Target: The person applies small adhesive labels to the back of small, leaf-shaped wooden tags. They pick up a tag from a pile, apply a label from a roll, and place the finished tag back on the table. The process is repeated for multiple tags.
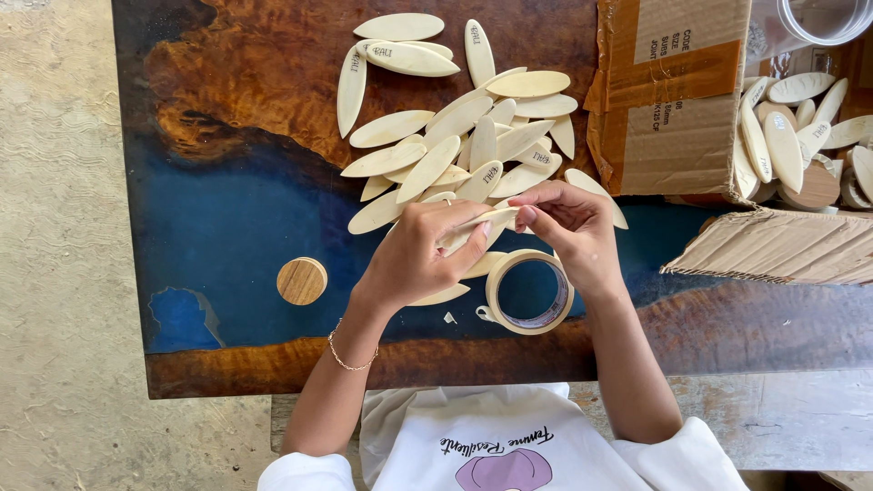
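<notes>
My left hand [420,255] and my right hand [568,225] meet over the table's middle, both pinching one pale oval wooden piece [479,225] held between them. A roll of tan tape [530,291] lies flat on the table right below my right hand. Beyond my hands spreads a heap of several more oval wooden pieces [464,136], some with dark lettering. One more oval piece [443,295] pokes out from under my left wrist.
The table [236,218] is dark wood with blue resin. A small round wooden disc [301,280] lies to the left. At the right stands an open cardboard box [691,118] with more oval pieces [791,136] in it, and a clear plastic jar [814,20].
</notes>
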